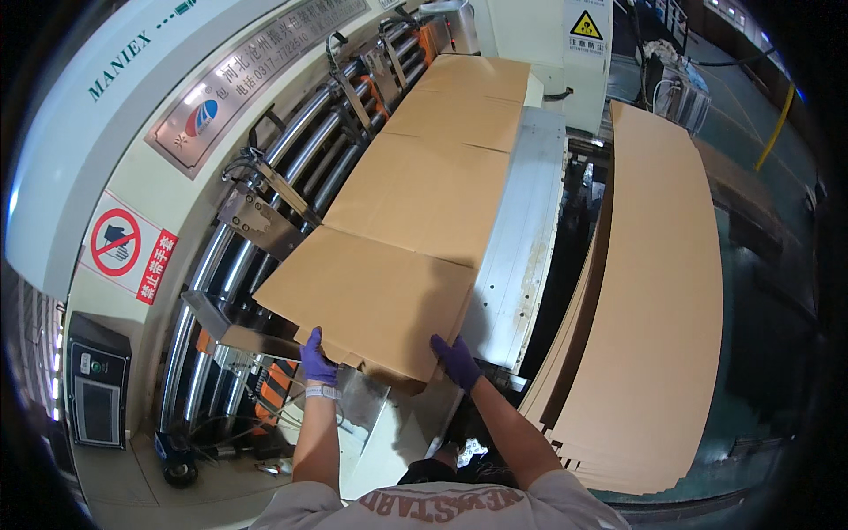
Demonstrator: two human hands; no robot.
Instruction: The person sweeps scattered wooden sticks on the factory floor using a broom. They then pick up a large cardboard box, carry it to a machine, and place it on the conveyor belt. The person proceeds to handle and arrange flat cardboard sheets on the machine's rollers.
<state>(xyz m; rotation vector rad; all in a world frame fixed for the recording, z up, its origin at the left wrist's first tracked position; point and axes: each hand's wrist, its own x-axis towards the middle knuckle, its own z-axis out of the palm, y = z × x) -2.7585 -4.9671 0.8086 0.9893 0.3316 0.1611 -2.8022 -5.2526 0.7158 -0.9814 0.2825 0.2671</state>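
Note:
A long brown cardboard sheet (pixel 415 190), creased and slotted into panels, lies along the feed side of a large machine. At its near edge, my left hand (pixel 318 360) in a purple glove grips the left corner area, thumb up on the edge. My right hand (pixel 457 362), gloved the same, holds the right edge near the close corner, thumb on top and the other fingers mostly hidden. The sheet's near end sticks out past the metal table (pixel 512 247) toward me, and its far end reaches the machine's far guide.
Steel rollers (pixel 305 146) with metal brackets (pixel 261 221) run along the sheet's left side. A tall stack of cardboard sheets (pixel 662 309) stands to the right, across a dark gap. At lower left are a control panel (pixel 97 397) and a metal guide arm (pixel 238 336).

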